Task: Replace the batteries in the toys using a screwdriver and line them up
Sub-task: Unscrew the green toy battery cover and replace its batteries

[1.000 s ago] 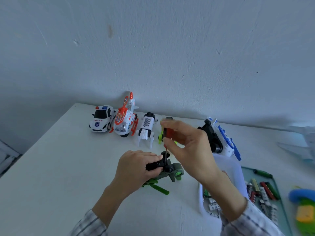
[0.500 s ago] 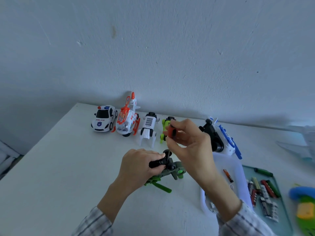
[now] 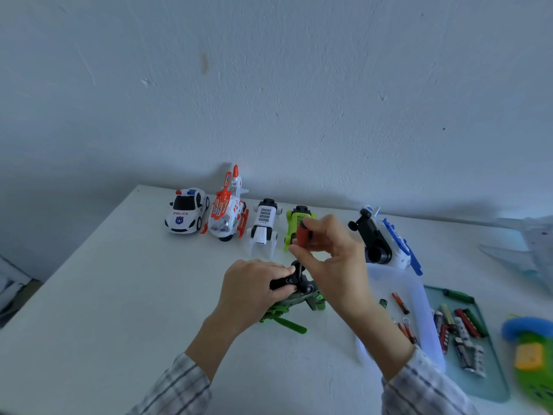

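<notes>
A green and black toy helicopter (image 3: 294, 298) lies upturned on the white table (image 3: 104, 295), its underside up. My left hand (image 3: 251, 292) grips its black body from the left. My right hand (image 3: 329, 259) pinches the red handle of a screwdriver (image 3: 302, 236) held upright over the toy; the shaft points down at the black underside. At the table's back stand a police car (image 3: 187, 211), an orange and white helicopter (image 3: 227, 212), a white robot dog (image 3: 264, 224) and a lime-green toy (image 3: 296, 220), side by side.
A blue and white toy plane (image 3: 386, 241) lies on its side at the back right. A clear plastic box (image 3: 419, 301) and a green tray (image 3: 490, 378) with several batteries sit to the right. A blue and green toy (image 3: 531, 351) is at the right edge.
My right hand has turned on the screwdriver handle, fingers shifting round it. The left hand keeps its hold on the green toy. The view has tilted slightly.
</notes>
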`<state>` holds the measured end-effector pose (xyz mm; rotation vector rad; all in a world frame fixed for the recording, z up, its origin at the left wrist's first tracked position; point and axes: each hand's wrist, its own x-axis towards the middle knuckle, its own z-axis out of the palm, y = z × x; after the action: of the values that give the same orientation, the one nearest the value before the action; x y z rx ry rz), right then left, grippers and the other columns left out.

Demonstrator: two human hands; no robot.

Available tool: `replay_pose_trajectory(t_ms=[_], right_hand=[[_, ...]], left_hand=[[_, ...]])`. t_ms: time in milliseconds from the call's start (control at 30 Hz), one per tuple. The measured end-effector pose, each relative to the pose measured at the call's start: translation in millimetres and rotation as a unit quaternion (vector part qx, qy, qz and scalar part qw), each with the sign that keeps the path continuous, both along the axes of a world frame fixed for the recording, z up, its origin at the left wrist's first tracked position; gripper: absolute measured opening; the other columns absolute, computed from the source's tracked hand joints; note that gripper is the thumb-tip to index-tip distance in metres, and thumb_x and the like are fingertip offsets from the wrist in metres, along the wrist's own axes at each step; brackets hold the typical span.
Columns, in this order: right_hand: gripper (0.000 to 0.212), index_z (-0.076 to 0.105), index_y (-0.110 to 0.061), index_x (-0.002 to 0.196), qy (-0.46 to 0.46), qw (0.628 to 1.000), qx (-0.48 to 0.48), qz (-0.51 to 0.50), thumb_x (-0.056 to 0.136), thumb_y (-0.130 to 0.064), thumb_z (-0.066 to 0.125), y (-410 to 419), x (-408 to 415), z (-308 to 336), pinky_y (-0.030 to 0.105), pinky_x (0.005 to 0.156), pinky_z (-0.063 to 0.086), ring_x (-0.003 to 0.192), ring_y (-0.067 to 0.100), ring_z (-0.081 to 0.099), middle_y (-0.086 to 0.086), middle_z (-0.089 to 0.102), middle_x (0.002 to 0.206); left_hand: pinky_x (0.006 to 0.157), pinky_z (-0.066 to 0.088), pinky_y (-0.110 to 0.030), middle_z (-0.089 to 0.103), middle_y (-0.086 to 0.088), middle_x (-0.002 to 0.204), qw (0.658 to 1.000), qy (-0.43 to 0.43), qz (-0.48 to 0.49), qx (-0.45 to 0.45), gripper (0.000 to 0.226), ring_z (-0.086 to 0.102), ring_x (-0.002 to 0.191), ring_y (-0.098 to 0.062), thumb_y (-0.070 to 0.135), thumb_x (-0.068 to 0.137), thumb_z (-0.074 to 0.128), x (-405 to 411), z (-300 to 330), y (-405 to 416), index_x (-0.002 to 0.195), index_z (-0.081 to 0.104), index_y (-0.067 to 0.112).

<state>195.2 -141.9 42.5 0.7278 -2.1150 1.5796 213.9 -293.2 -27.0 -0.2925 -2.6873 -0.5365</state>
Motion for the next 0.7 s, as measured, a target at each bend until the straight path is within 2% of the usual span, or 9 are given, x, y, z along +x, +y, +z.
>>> replay_pose_trajectory(t_ms=[100, 233, 333, 367, 433, 500, 567, 633, 700], right_hand=[[0.049, 0.053, -0.024, 0.098, 0.055, 0.997, -0.008, -0.059, 0.069, 0.007, 0.079, -1, -3, -8, 0.028, 0.065, 0.056, 0.069, 0.014, 0.061, 0.009, 0.059, 0.080], [0.044, 0.054, -0.022, 0.099, 0.015, 0.994, -0.034, -0.106, 0.070, -0.003, 0.082, 5, -4, -11, 0.034, 0.065, 0.056, 0.068, 0.015, 0.061, 0.010, 0.060, 0.081], [0.047, 0.050, -0.036, 0.098, -0.058, 0.986, -0.061, -0.147, 0.074, -0.006, 0.079, 12, 5, -10, 0.025, 0.068, 0.053, 0.068, 0.010, 0.061, -0.001, 0.060, 0.078], [0.052, 0.049, -0.043, 0.096, -0.084, 0.981, -0.094, -0.148, 0.076, -0.004, 0.077, 15, 10, -9, 0.025, 0.069, 0.053, 0.070, 0.014, 0.062, -0.003, 0.060, 0.077], [0.053, 0.051, -0.044, 0.096, -0.133, 0.959, -0.199, -0.152, 0.079, 0.002, 0.071, 25, 22, -9, 0.024, 0.070, 0.053, 0.073, 0.025, 0.064, 0.004, 0.061, 0.079], [0.045, 0.049, -0.030, 0.107, -0.165, 0.923, -0.288, -0.195, 0.084, 0.005, 0.063, 39, 32, -6, 0.023, 0.070, 0.053, 0.072, 0.024, 0.064, 0.006, 0.060, 0.083], [0.029, 0.051, -0.018, 0.104, -0.198, 0.891, -0.327, -0.245, 0.088, 0.007, 0.054, 55, 38, -8, 0.030, 0.069, 0.053, 0.067, 0.024, 0.061, 0.004, 0.058, 0.076], [0.026, 0.053, -0.015, 0.091, -0.245, 0.867, -0.353, -0.253, 0.089, 0.009, 0.044, 65, 44, -10, 0.037, 0.060, 0.047, 0.056, 0.024, 0.053, 0.005, 0.051, 0.063], [0.027, 0.052, -0.012, 0.087, -0.300, 0.845, -0.368, -0.245, 0.087, 0.012, 0.039, 70, 56, -13, 0.032, 0.049, 0.037, 0.046, 0.020, 0.042, 0.007, 0.040, 0.056]], left_hand=[[0.064, 0.042, -0.028, 0.072, 0.018, 0.099, 0.999, -0.036, -0.009, 0.012, 0.035, 0.063, 0.075, -0.010, 0.052, 0.081, 0.059, 0, 4, -1, 0.111, 0.071, 0.037], [0.071, 0.044, -0.031, 0.071, 0.017, 0.107, 0.998, -0.047, -0.022, 0.026, 0.035, 0.063, 0.083, -0.012, 0.049, 0.085, 0.063, 2, 4, -2, 0.118, 0.067, 0.038], [0.064, 0.045, -0.031, 0.073, 0.017, 0.097, 0.999, -0.016, -0.034, 0.019, 0.035, 0.063, 0.074, -0.012, 0.050, 0.081, 0.059, 5, 3, -1, 0.111, 0.071, 0.035], [0.061, 0.043, -0.029, 0.073, 0.016, 0.093, 0.999, -0.009, -0.036, 0.016, 0.035, 0.063, 0.071, -0.011, 0.050, 0.080, 0.060, 6, 2, 0, 0.109, 0.072, 0.034], [0.059, 0.038, -0.025, 0.072, 0.017, 0.088, 0.999, 0.007, -0.033, 0.006, 0.033, 0.062, 0.067, -0.010, 0.048, 0.078, 0.065, 9, 1, 0, 0.106, 0.073, 0.033], [0.058, 0.035, -0.023, 0.072, 0.016, 0.083, 0.999, 0.017, -0.035, 0.010, 0.030, 0.063, 0.064, -0.009, 0.043, 0.075, 0.073, 13, 2, -2, 0.103, 0.073, 0.032], [0.057, 0.035, -0.022, 0.071, 0.015, 0.077, 0.999, 0.021, -0.040, 0.029, 0.026, 0.062, 0.061, -0.009, 0.039, 0.073, 0.078, 19, 3, -3, 0.098, 0.072, 0.033], [0.053, 0.037, -0.021, 0.068, 0.014, 0.070, 0.998, 0.015, -0.019, 0.063, 0.020, 0.058, 0.057, -0.008, 0.043, 0.078, 0.076, 23, 3, -7, 0.095, 0.068, 0.036], [0.050, 0.042, -0.024, 0.066, 0.018, 0.070, 0.991, -0.005, 0.012, 0.130, 0.020, 0.058, 0.059, -0.005, 0.053, 0.082, 0.063, 29, 5, -9, 0.095, 0.062, 0.037]])
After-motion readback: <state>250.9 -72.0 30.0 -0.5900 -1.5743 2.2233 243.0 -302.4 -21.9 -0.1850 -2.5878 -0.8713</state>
